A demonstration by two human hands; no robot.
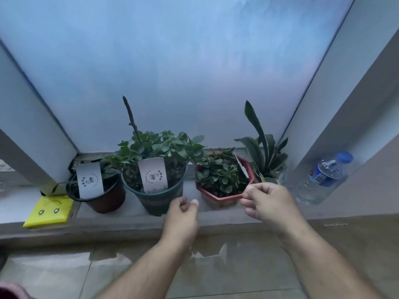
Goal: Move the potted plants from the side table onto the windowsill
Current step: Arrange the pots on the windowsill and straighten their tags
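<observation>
frosted window pane (pixel 172 72) fills the view above and beyond both hands. stone windowsill (pixel 133 219) runs just under and past the fingertips. four potted plants stand on it in a row.

green pot (pixel 158 197), the largest, leafy with a white tag: just left of the left hand's fingers, near but apart. long-leaved plant (pixel 262 152): beyond the right hand, at the back right corner; its pot is mostly hidden. red octagonal pot (pixel 224 197) with small succulent: between the two hands, its front right rim touching the right fingertips. dark brown pot (pixel 103 199) with white tag: well left of the left hand. water bottle (pixel 319 180): right of the right hand, against the wall. yellow packet (pixel 48 211): far left on the sill.

left hand (pixel 183 214): fingers loosely curled, holding nothing, hovering by the sill edge. right hand (pixel 269 203): thumb and forefinger pinching the red pot's rim, as far as the view shows.

judgement: task looks nearly done. four pots sit upright on the sill; the red one appears to be just set or being adjusted. the side table is out of view, so cannot tell whether any plants are left there.
</observation>
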